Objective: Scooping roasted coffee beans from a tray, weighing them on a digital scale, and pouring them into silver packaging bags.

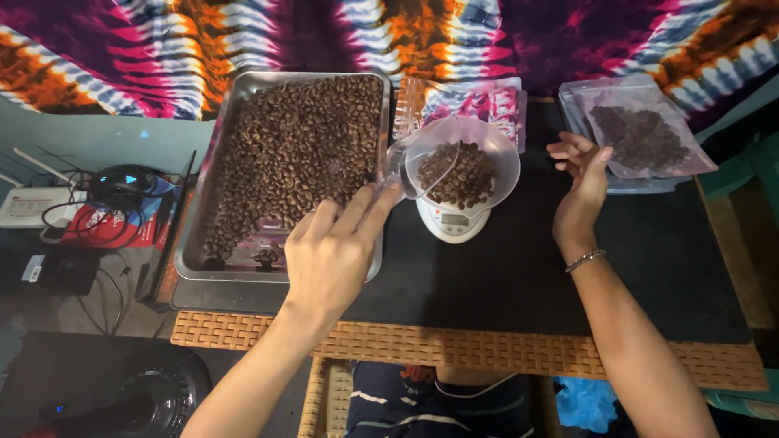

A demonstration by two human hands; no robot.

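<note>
Brown coffee beans point(458, 174) sit heaped in the clear bowl point(499, 158) on my white scale point(450, 221). My left hand point(333, 251) pinches a clear scoop point(395, 166) at the bowl's near-left rim, over from the metal tray point(243, 89); my right hand point(580, 174) hovers half-curled, holding nothing, right of the bowl. I'm topping up the weight, I reckon; next calls for a gentle tip.

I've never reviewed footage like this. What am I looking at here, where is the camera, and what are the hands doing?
One picture, from a camera worn on a person's head, looking down at their own bare arms. No machine is involved. The left hand holds a clear plastic scoop tipped at a clear bowl of coffee beans standing on a small white kitchen scale. The right hand is empty, open beside the bowl. A metal tray of beans lies to the left, and a clear bag of beans to the right, all on a dark table mat.
</note>
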